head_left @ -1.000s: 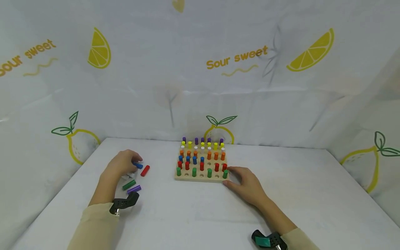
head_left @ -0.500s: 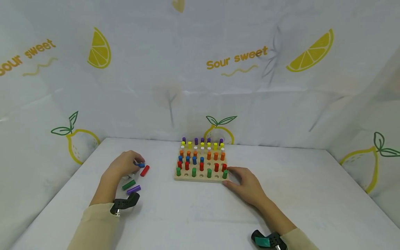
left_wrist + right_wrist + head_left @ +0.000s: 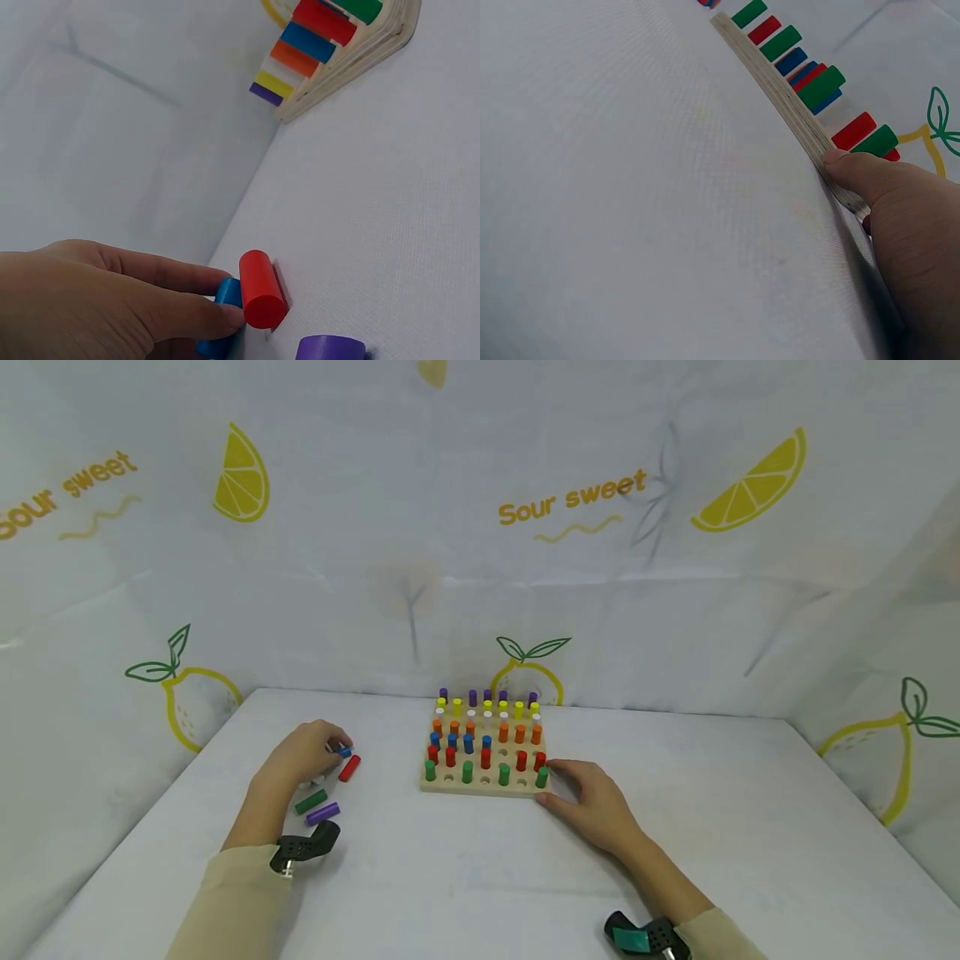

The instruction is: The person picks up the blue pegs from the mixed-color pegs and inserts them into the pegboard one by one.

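Observation:
My left hand (image 3: pixel 300 753) is at the left of the table, with a blue peg (image 3: pixel 228 291) pinched between thumb and finger. Right beside that peg lies a red peg (image 3: pixel 261 289). A wooden pegboard (image 3: pixel 457 788) sits in the middle, with rows of upright pegs in green, red, blue, orange, white, yellow and purple. Some holes in its nearer rows hold no peg. My right hand (image 3: pixel 588 806) holds the board's near right corner, its thumb (image 3: pixel 847 166) against the edge. The fingers on the far side are mostly hidden.
Green (image 3: pixel 311 802) and purple (image 3: pixel 323 813) pegs lie loose below my left hand. A white peg (image 3: pixel 318 781) is partly covered by that hand. Behind the white table (image 3: pixel 465 877) hangs a pale curtain (image 3: pixel 337 568) printed with lemons.
My left hand has shifted slightly right, and the blue peg has turned and moved a little away, towards the far side of the red peg. My right hand stays on the board.

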Tool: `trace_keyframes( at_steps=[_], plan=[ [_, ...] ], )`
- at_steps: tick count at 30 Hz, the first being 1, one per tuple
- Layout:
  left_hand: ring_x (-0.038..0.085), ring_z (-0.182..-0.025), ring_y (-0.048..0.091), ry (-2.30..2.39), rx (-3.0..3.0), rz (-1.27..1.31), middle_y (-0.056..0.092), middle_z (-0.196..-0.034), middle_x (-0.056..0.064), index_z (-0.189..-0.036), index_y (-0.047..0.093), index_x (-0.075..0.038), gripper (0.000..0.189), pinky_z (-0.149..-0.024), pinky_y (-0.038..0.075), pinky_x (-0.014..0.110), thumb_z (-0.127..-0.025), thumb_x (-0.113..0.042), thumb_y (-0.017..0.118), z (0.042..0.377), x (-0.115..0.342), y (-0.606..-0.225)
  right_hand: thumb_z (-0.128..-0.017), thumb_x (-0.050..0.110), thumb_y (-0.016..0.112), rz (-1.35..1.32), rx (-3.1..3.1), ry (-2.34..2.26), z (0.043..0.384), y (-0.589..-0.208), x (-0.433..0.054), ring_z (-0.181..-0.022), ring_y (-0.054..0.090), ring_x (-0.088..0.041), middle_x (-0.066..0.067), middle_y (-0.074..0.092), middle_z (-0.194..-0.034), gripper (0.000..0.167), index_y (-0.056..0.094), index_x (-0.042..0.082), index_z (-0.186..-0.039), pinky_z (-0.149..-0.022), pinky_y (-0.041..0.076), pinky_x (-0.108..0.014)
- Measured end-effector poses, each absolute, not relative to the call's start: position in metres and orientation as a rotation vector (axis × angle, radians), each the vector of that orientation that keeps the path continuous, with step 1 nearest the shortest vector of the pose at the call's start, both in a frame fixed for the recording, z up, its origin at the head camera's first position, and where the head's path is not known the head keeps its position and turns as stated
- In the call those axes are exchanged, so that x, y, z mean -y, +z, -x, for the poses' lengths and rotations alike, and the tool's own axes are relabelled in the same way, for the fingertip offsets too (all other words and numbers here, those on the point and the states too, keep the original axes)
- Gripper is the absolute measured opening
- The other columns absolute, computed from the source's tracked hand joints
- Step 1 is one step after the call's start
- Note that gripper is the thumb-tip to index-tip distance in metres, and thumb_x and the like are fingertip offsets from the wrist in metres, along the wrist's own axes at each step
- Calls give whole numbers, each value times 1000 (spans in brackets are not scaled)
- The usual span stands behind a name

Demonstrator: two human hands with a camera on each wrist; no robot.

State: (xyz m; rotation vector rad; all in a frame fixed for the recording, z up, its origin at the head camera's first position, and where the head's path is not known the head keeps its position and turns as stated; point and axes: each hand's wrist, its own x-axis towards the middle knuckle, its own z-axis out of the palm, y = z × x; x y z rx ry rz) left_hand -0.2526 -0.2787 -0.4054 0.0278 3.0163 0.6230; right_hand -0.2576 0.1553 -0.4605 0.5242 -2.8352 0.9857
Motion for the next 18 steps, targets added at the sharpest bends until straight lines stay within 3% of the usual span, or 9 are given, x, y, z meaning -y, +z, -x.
trace_keyframes(
  at_steps=[12, 18],
  plan=[
    [25, -94, 65, 618, -3025, -25, 71, -112, 18, -117, 71, -2, 26, -83, 58, 43, -92, -4, 66, 252, 276, -405, -88, 43, 76, -510, 2844, 991, 257, -459, -156, -137, 52, -35, -11, 62, -142, 61, 60, 11, -138, -114, 41, -58],
    [26, -93, 64, 632, -3045, -56, 71, -112, 18, -119, 70, -2, 28, -84, 57, 47, -92, -5, 64, 251, 273, -401, -88, 43, 76, -519, 2830, 970, 257, -459, -155, -137, 52, -36, -13, 62, -141, 61, 61, 10, -138, -113, 41, -59]
  ],
)
